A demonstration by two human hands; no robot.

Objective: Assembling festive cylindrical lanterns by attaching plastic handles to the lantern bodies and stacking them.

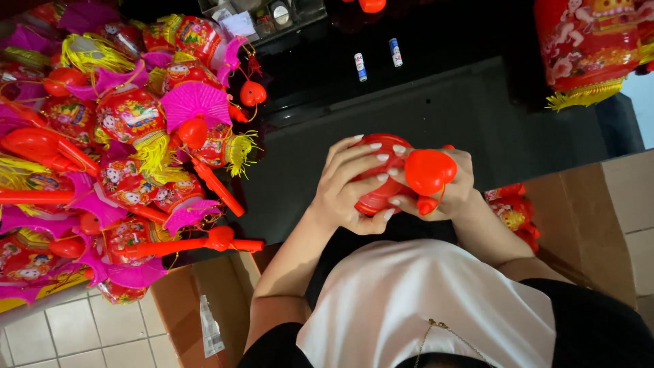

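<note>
Both of my hands grip one red plastic toy lantern [373, 196] in front of my chest, over the dark tabletop [436, 102]. My left hand [351, 187] wraps over its rounded body from the left, fingers spread across the top. My right hand [458, 191] holds it from the right, mostly hidden behind a red heart-shaped piece [429, 170] that sticks up from the lantern.
A heap of red, pink and yellow toy lanterns with red handles [122, 143] fills the left. Two small batteries [360, 67] lie on the far table. A large red lantern [586, 48] hangs at top right. Open cardboard boxes [599, 211] flank me; tiled floor at lower left.
</note>
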